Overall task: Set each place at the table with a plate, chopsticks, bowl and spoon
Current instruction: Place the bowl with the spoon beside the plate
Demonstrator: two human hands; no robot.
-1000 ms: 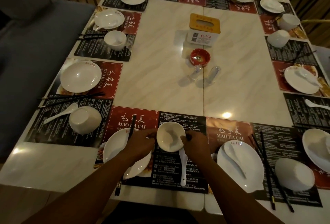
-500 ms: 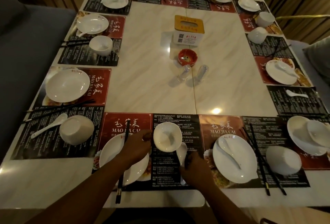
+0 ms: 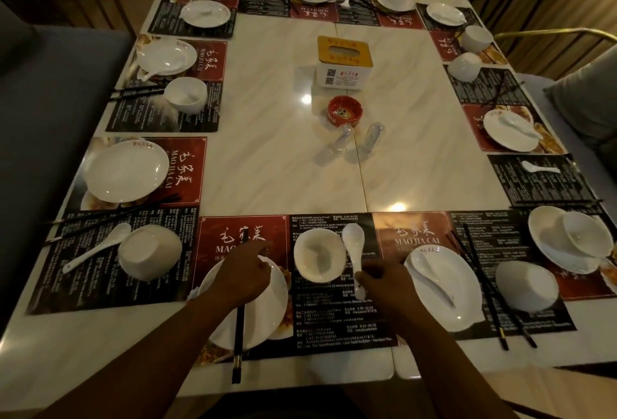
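Note:
At the near place a white bowl (image 3: 319, 254) stands upright on the dark placemat (image 3: 334, 328). A white spoon (image 3: 354, 251) lies just right of the bowl, its scoop pointing away from me. My right hand (image 3: 384, 288) pinches the spoon's handle end. My left hand (image 3: 243, 273) rests over a white plate (image 3: 267, 318), with fingers on the black chopsticks (image 3: 238, 342) that lie across the plate.
To the right, a plate with a spoon (image 3: 444, 288), chopsticks (image 3: 490, 295) and an upturned bowl (image 3: 526, 285). To the left, an upturned bowl (image 3: 150, 251) and spoon (image 3: 96, 251). A tissue box (image 3: 344, 63), red ashtray (image 3: 345, 110) and two shakers (image 3: 357, 138) stand mid-table.
My right hand has moved the spoon from in front of the bowl to its right side. My left hand has left the bowl and dropped onto the plate and chopsticks.

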